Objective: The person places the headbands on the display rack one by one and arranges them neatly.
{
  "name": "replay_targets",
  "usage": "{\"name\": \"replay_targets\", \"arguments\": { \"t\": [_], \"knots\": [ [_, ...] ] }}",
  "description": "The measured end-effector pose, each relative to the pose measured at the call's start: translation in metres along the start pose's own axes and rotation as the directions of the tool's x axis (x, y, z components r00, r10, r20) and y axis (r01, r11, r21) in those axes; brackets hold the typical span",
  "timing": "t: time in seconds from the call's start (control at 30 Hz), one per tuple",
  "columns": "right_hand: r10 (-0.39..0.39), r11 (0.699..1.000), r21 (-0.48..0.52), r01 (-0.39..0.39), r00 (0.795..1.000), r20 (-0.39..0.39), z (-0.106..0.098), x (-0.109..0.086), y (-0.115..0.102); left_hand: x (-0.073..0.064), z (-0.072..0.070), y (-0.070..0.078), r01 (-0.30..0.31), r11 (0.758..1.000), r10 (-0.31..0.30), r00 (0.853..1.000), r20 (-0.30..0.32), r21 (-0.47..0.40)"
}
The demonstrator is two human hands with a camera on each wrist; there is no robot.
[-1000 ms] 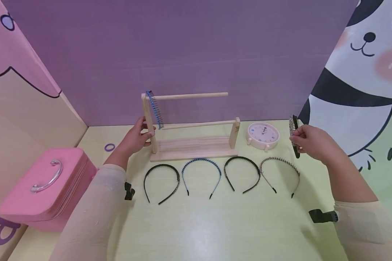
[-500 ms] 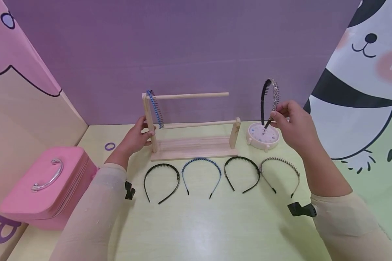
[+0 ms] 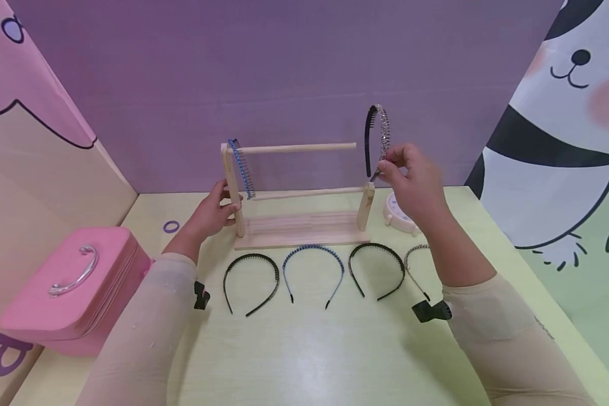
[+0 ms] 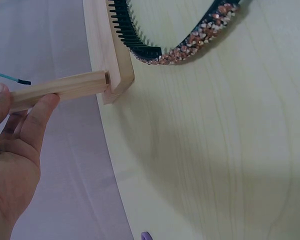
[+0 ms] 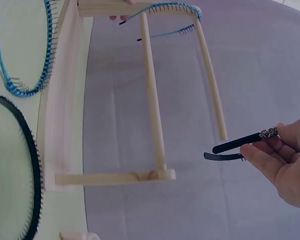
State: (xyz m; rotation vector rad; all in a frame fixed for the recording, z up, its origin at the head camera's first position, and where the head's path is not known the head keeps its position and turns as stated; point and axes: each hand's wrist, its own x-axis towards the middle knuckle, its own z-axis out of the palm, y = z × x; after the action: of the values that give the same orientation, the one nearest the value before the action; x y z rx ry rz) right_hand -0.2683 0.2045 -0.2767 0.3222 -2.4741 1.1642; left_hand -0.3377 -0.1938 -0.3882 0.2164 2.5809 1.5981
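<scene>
My left hand point(image 3: 214, 211) grips the left upright of a wooden rack point(image 3: 301, 230), with thumb and fingers around the post in the left wrist view. A blue toothed headband point(image 3: 241, 169) hangs at the left end of the rack's upper rod point(image 3: 304, 148). Between thumb and fingers, my right hand point(image 3: 417, 183) pinches a black headband point(image 3: 385, 132) covered in glittery stones. This headband is raised just right of the upper rod's free end; in the right wrist view its two black tips point(image 5: 235, 143) point toward that rod, apart from it.
Along the front of the rack lie a black headband point(image 3: 252, 257), a blue one point(image 3: 312, 247), another black one point(image 3: 376, 246) and a beaded one point(image 3: 410, 274) partly behind my right forearm. A pink clock point(image 3: 397, 216), pink case point(image 3: 71, 282) and purple ring point(image 3: 171, 226) stand around.
My right hand has carried the glittery headband leftward and up from the right, past the clock, to the rack's right end, turning it upright. The left hand stays on the post.
</scene>
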Motion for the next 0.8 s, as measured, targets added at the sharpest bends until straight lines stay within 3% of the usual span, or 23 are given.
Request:
{"name": "replay_targets", "arguments": {
  "t": [0.27, 0.8],
  "knots": [
    [-0.040, 0.995, 0.097, 0.038, 0.999, 0.025, 0.037, 0.014, -0.002, -0.003, 0.001, 0.002, 0.011, 1.000, -0.011, 1.000, 0.017, -0.016],
    [-0.179, 0.966, 0.204, 0.158, 0.980, 0.087, 0.109, 0.023, -0.037, -0.001, 0.002, 0.002, -0.003, 1.000, 0.003, 1.000, 0.008, -0.010]
  ]
}}
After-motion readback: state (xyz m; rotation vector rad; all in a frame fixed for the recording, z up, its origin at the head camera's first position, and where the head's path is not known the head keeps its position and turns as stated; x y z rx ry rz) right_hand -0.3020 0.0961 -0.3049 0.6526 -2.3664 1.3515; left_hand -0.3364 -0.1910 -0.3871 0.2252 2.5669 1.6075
